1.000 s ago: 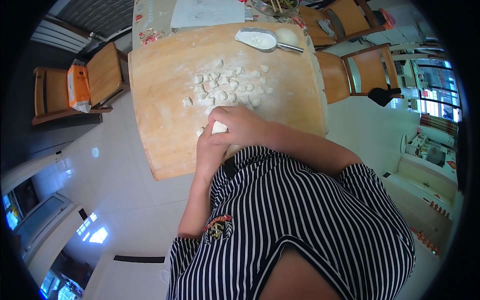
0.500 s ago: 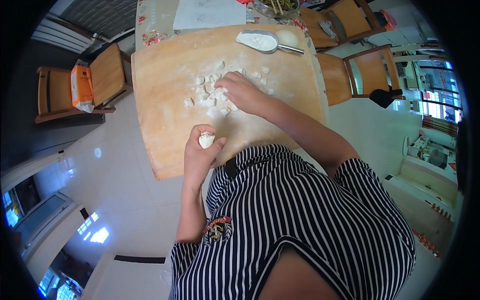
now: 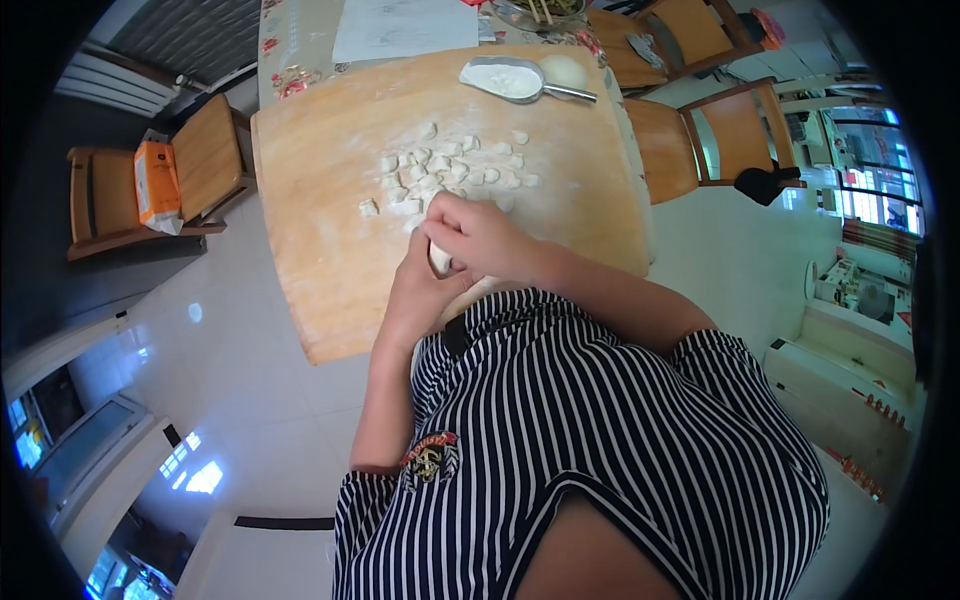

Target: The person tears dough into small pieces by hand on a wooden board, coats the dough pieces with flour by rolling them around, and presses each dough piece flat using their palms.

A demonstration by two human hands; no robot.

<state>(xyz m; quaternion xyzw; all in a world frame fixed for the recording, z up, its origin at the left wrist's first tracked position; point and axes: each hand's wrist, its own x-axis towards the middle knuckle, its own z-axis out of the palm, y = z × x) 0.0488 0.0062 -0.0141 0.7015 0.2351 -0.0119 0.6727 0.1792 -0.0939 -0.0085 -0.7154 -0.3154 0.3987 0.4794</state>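
Observation:
My left hand (image 3: 418, 287) is wrapped round a piece of white dough (image 3: 439, 260) at the near edge of the wooden board (image 3: 325, 255). Over the top of that dough, my right hand (image 3: 472, 232) is closed, its fingers meeting those of the left; whether it grips the dough is hidden. Several small floured dough pieces (image 3: 460, 170) lie scattered on the board just beyond both hands.
At the board's far right a metal scoop (image 3: 515, 80) of flour lies beside a round pale dough ball (image 3: 563, 71). Behind are a white sheet (image 3: 405, 28) and a bowl with chopsticks (image 3: 540, 14). Wooden chairs (image 3: 208, 150) flank the table.
My right hand has moved back from the scattered pieces to the dough in my left hand. My left hand has shifted slightly right and forward. The view has shifted a little.

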